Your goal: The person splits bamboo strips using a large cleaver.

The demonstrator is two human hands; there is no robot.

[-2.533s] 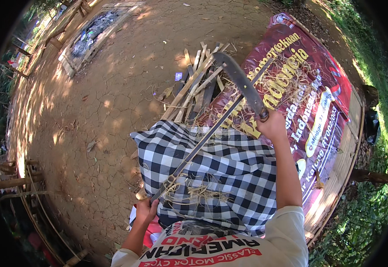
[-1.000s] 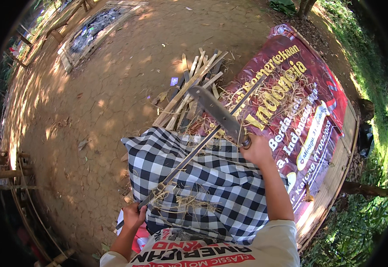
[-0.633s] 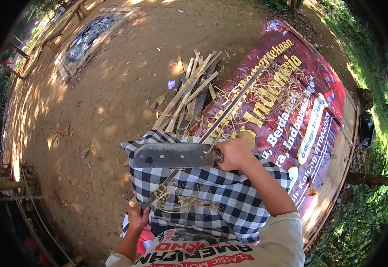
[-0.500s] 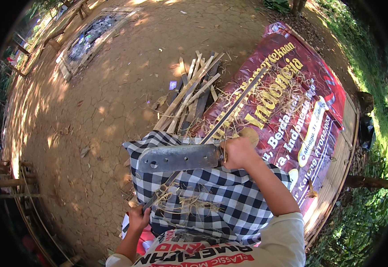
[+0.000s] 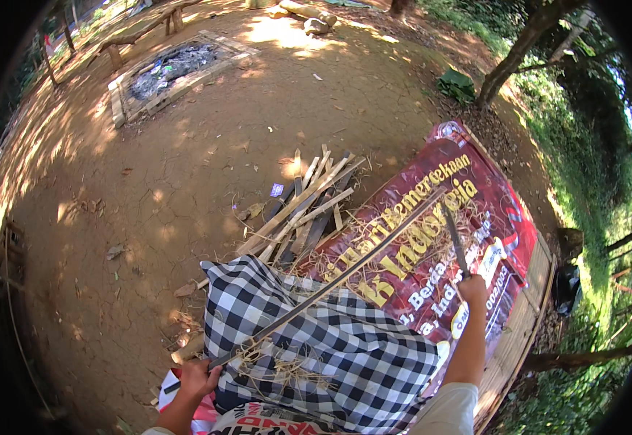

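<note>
Above the banner (image 5: 411, 284), the knife (image 5: 456, 242) has swung outward.

Strip (image 5: 345, 270) in left hand (image 5: 197, 378): dark brown
Knife (image 5: 456, 243) in right hand (image 5: 473, 290): dark grey
Cloth (image 5: 301, 351) between hands: black-and-white checks
Banner (image 5: 435, 154) below right hand: dark red

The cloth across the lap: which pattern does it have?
The cloth has black, white and grey checks, seen best in the head view.

Knife (image 5: 456, 243) handle mstly hid. by R hand (image 5: 473, 290); shirt (image 5: 269, 420) cropped btm.
</note>
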